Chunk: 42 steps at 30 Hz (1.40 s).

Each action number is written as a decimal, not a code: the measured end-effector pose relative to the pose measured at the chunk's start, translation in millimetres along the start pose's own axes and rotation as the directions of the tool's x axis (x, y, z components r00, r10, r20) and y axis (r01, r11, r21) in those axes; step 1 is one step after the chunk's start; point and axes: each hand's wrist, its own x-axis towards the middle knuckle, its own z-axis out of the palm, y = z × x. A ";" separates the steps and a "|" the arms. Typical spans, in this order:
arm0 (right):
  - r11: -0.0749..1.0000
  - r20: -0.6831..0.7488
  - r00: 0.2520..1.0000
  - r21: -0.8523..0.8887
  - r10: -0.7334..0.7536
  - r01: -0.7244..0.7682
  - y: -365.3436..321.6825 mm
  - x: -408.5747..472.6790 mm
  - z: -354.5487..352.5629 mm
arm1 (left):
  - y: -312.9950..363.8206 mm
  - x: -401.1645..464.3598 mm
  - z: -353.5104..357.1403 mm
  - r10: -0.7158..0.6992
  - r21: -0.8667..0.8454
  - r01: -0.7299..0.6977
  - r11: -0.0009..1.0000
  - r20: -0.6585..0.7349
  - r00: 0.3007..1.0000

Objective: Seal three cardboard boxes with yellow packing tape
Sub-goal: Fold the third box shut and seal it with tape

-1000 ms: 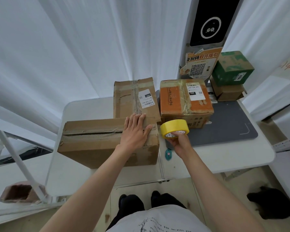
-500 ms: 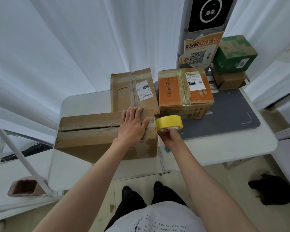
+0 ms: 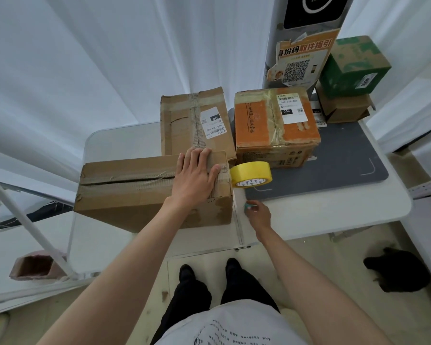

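Yellow packing tape roll [image 3: 251, 174], held up in the right hand [image 3: 258, 216] a moment ago, is now set down on edge just to the right of the long cardboard box [image 3: 144, 192], where the grey mat [image 3: 334, 168] meets the white table [image 3: 334, 215]. The right hand has been drawn back to the table's near side, right of that box's front corner, and a small teal object [image 3: 247, 207] is met by its loosely curled fingertips; whether it is pinched or only touched cannot be told. The left hand [image 3: 194, 178] is laid flat on the right end of the long box's top, fingers straight and close together, pressing over the old brown tape seam.

Behind the long box a labelled brown box [image 3: 184, 125] is seen, and to its right an orange box [image 3: 274, 125]; no yellow tape is seen on any of the three.

By judgement, the teal item is a cutter being fetched. Standing on edge and unheld, the roll could be knocked by the returning hand and rolled away from the long box. If the left hand's pressure is eased, the flaps may spring apart and the new strip be laid crooked.
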 end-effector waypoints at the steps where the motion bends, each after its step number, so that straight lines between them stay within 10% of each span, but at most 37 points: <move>1: 0.990 -0.030 0.999 -0.133 -0.041 0.037 0.0 1.7 5.6 | 0.1 0.1 0.2 -0.003 0.000 0.003 1.000 0.001 1.000; 14: 0.653 -0.041 0.972 -0.747 -0.233 0.125 11.9 11.8 26.1 | 0.9 -3.6 1.7 0.003 0.015 -0.003 1.000 -0.029 1.000; 22: 0.999 -0.070 0.997 -0.031 -0.036 0.034 3.5 20.7 29.7 | 1.7 2.5 -2.5 0.000 0.000 0.000 1.000 -0.010 1.000; 28: 0.854 0.239 0.971 0.509 -0.018 -0.109 -27.6 -12.5 -7.2 | 3.8 1.1 -4.5 0.005 -0.011 -0.005 1.000 0.011 1.000; 42: 0.939 0.343 0.933 0.343 -0.111 -0.014 -91.8 -110.9 -81.9 | 5.1 -3.1 -7.2 0.005 -0.032 -0.004 0.999 0.032 0.999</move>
